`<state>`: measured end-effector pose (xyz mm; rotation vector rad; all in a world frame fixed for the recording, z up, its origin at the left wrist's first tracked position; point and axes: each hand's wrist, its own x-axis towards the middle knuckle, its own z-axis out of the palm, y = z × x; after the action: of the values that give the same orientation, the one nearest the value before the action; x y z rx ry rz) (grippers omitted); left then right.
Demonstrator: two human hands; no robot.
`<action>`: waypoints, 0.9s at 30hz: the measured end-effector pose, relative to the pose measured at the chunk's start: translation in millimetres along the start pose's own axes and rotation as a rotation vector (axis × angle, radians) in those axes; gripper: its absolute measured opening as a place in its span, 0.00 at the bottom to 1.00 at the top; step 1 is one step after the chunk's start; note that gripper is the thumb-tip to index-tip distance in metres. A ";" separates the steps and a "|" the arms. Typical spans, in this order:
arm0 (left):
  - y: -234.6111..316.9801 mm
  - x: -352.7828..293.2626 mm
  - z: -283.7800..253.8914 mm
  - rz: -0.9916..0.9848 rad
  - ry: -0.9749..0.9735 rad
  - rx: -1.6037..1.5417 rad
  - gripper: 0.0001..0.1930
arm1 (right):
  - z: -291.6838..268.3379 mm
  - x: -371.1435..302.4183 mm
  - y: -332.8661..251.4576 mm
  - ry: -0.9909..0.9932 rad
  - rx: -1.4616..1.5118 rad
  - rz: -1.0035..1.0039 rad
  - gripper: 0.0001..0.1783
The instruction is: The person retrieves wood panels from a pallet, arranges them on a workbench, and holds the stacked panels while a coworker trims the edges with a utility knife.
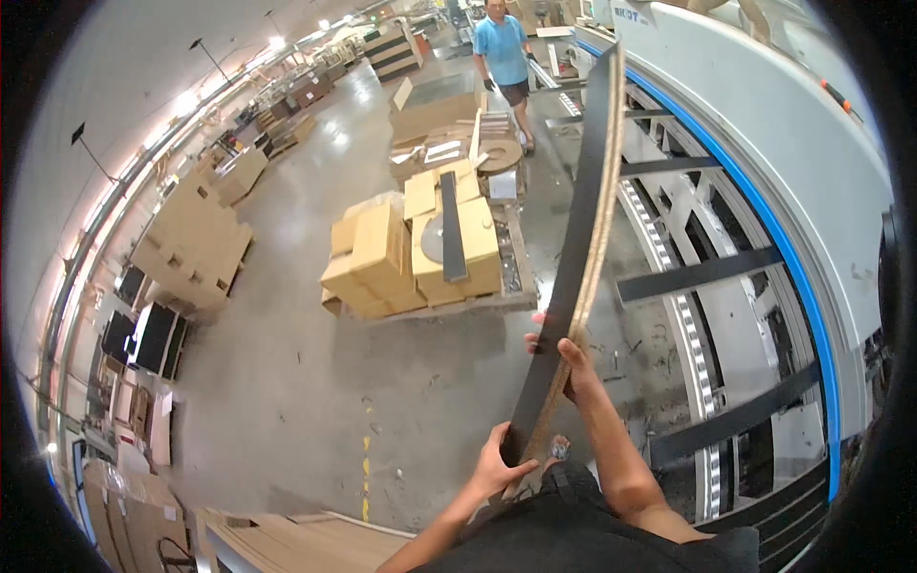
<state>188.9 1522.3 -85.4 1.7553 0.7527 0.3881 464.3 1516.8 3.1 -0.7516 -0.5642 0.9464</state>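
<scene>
- A long, narrow board (581, 220), dark-faced with a speckled tan edge, slants from the person's body toward upper right.
- The left hand (499, 463) grips its lower end; the right hand (576, 368) grips farther up, thumb on the edge.
- Brown stacks (186, 239) stand left, cartons (368, 253) on a pallet (521, 291) ahead, a co-worker (502, 62) beyond.
- Grey floor (287, 401) lies between stacks and pallet; rightward, dark strips (702, 274) reach toward a blue rail (764, 205).
</scene>
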 end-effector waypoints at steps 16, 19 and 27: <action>-99.9 426.4 -237.3 -0.276 0.453 0.125 0.50 | -155.5 337.0 218.5 -0.027 -0.729 0.431 0.44; -136.2 558.6 -278.8 -0.411 0.516 0.325 0.49 | -234.9 234.0 238.6 0.260 -0.907 0.630 0.35; -231.1 804.9 -328.5 -0.724 0.471 0.518 0.52 | -188.6 -112.6 181.0 0.626 -1.399 1.488 0.24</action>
<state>519.8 2333.0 -290.9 1.7164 1.8815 0.1023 453.9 1425.9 -266.4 -2.8410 0.1172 1.4384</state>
